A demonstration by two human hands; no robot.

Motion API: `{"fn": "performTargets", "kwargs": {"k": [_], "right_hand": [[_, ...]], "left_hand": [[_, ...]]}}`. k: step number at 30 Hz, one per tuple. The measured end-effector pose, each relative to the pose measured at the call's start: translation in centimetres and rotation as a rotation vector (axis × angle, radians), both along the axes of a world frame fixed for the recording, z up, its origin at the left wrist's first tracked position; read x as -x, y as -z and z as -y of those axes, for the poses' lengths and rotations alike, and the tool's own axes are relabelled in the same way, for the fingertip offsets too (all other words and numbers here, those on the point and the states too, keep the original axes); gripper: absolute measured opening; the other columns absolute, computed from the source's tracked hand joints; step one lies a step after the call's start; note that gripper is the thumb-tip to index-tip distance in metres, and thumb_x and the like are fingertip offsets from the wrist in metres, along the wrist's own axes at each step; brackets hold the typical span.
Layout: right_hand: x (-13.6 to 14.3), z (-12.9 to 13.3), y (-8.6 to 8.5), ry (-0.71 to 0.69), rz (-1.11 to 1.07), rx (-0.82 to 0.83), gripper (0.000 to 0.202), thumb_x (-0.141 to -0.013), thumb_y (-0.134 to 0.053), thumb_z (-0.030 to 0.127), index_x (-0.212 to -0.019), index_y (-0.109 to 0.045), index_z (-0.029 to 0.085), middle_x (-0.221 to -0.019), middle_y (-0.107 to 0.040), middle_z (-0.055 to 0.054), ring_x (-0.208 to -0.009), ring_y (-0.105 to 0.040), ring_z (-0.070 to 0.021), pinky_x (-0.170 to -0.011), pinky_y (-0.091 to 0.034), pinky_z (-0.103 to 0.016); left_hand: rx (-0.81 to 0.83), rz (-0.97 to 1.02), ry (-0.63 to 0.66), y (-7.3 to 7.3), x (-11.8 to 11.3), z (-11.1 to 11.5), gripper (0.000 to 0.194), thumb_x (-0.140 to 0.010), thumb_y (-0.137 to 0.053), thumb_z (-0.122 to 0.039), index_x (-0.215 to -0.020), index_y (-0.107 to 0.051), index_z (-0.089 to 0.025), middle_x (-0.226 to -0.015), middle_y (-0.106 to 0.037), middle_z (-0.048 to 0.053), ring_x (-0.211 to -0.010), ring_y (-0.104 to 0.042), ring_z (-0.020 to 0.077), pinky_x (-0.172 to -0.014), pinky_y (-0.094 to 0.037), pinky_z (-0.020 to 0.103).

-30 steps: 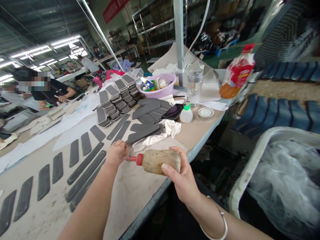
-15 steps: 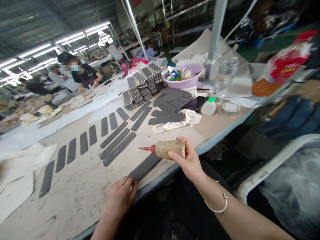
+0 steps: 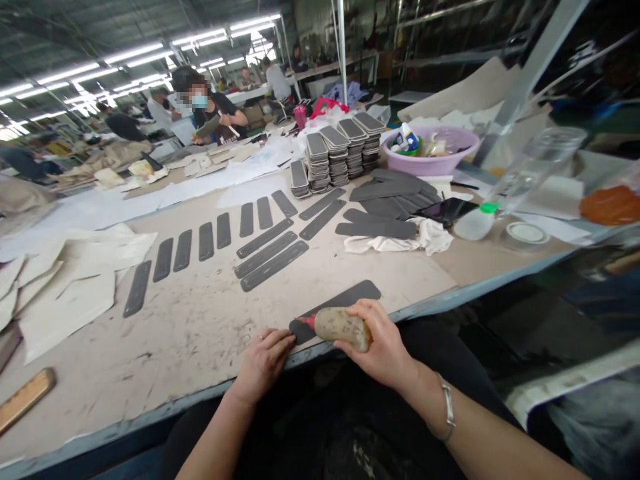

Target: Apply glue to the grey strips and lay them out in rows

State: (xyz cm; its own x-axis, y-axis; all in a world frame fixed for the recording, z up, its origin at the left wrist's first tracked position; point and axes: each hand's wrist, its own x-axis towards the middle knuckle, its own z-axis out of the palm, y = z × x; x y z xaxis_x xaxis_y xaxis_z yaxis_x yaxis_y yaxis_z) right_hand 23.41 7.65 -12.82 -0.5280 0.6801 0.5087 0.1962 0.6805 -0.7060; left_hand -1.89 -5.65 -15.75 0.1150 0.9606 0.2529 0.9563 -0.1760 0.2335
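Observation:
My right hand [image 3: 377, 340] is wrapped round a stained, yellowish squeeze bottle [image 3: 340, 327] with a red nozzle, tilted so its tip lies at the left part of a dark grey strip [image 3: 357, 293]. Whether the tip touches the strip, I cannot tell. The strip lies slantwise by the table's front edge. Pressed together, the fingers of my left hand [image 3: 267, 360] hold its left end; the thumb is mostly hidden. Beyond, several shiny grey strips [image 3: 270, 257] lie spread in rows on the table [image 3: 200, 353].
Stacks of pale-edged grey pieces [image 3: 320, 160] stand at the back, beside a purple basin [image 3: 430, 150]. Loose grey strips [image 3: 390, 193], a white cloth [image 3: 433, 237] and a green-capped bottle [image 3: 475, 223] are at right. A wooden-looking block [image 3: 27, 400] lies left. A masked person [image 3: 215, 113] works beyond.
My right hand has lowered the bottle and brought its nozzle to the strip. My left hand stays at the strip's end. The view has turned left.

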Motion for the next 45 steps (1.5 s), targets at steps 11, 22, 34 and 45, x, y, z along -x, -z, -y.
{"fn": "performTargets", "kwargs": {"k": [11, 22, 34, 45], "right_hand": [[1.0, 0.8, 0.4, -0.098, 0.068, 0.026, 0.049, -0.075, -0.073, 0.031, -0.116, -0.048, 0.023, -0.11, -0.048, -0.009, -0.101, -0.054, -0.0232, -0.085, -0.052, -0.036], [-1.5, -1.9, 0.4, 0.296, 0.146, 0.01, 0.045, -0.077, -0.07, 0.035, -0.115, -0.05, 0.024, -0.112, -0.051, -0.009, -0.1, -0.057, -0.0245, -0.084, -0.054, -0.038], [-3.2, -4.8, -0.2, 0.541, 0.098, -0.06, 0.043, -0.078, -0.069, 0.038, -0.114, -0.05, 0.023, -0.108, -0.052, -0.01, -0.102, -0.054, -0.0282, -0.088, -0.049, -0.046], [0.4, -0.3, -0.5, -0.034, 0.036, 0.068, 0.05, -0.073, -0.074, 0.031, -0.115, -0.048, 0.024, -0.108, -0.052, -0.008, -0.104, -0.053, -0.0236, -0.089, -0.05, -0.039]], "left_hand": [[-0.114, 0.022, -0.02, 0.3, -0.8, -0.4, 0.018, -0.09, -0.05, -0.016, -0.102, -0.064, -0.018, -0.101, -0.065, 0.008, -0.087, -0.057, 0.0162, -0.078, -0.051, 0.031], [-0.145, 0.025, 0.004, 0.6, -0.6, -0.4, 0.019, -0.087, -0.055, -0.014, -0.103, -0.063, -0.018, -0.102, -0.062, 0.007, -0.09, -0.058, 0.0164, -0.082, -0.05, 0.031], [-0.193, -0.007, 0.014, 0.6, -0.5, -0.5, 0.018, -0.086, -0.056, -0.015, -0.102, -0.064, -0.018, -0.1, -0.064, 0.007, -0.089, -0.059, 0.0165, -0.083, -0.05, 0.031], [-0.131, 0.056, -0.026, 0.7, -0.7, -0.4, 0.016, -0.086, -0.056, -0.016, -0.1, -0.064, -0.018, -0.097, -0.064, 0.007, -0.085, -0.058, 0.0163, -0.077, -0.052, 0.031]]}}
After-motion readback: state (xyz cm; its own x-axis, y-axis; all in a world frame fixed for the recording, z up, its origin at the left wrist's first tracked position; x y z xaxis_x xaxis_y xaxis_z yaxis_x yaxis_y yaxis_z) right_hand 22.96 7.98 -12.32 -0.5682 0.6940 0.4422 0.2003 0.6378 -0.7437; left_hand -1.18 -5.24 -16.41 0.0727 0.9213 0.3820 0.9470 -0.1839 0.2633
